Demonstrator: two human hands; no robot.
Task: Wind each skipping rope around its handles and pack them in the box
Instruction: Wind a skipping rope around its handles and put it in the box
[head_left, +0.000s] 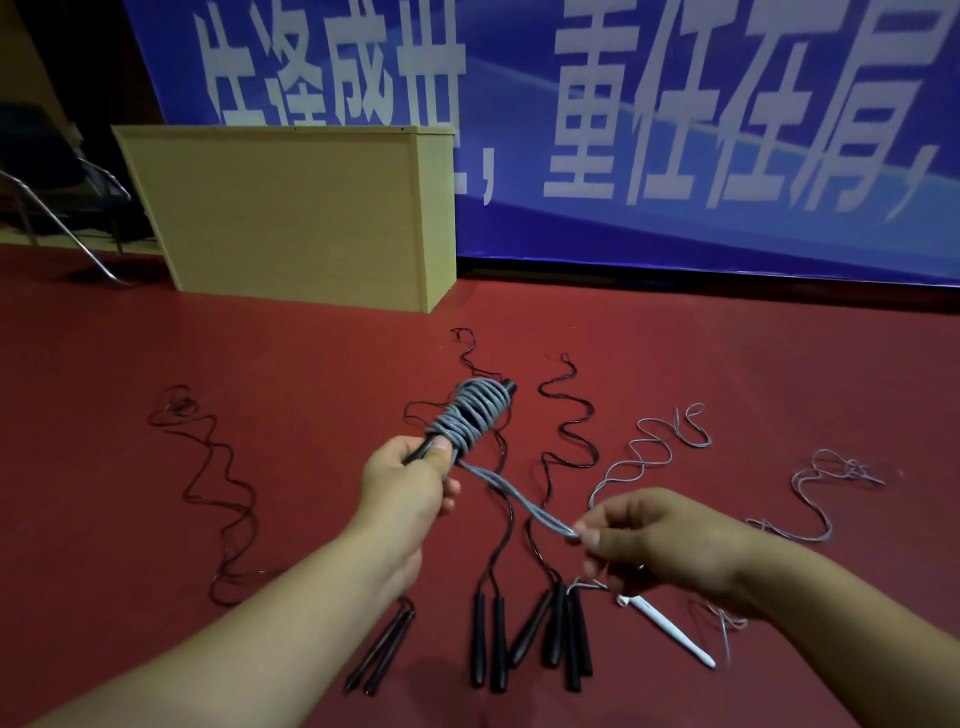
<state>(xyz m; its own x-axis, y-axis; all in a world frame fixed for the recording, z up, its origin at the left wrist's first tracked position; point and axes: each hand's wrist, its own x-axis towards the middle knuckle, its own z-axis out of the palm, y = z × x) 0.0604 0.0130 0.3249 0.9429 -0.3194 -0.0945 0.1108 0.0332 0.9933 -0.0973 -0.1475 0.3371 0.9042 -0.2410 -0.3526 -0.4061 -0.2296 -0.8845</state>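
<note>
Both hands hold one grey rope (475, 415): left hand (410, 483) grips handles, right hand (649, 540) pinches loop.

Left hand (410, 480) grips paired black handles (422, 451) wrapped in grey rope coils (475, 413); right hand (657, 540) pinches the rope's looped free end (563, 530). On the red floor (779, 364) below lie unwound black ropes (569, 415), black handle pairs (563, 631), a white handle (670, 629) and pale ropes (649, 447). A wooden box (291, 218) stands beyond, before a blue banner (675, 130)
</note>
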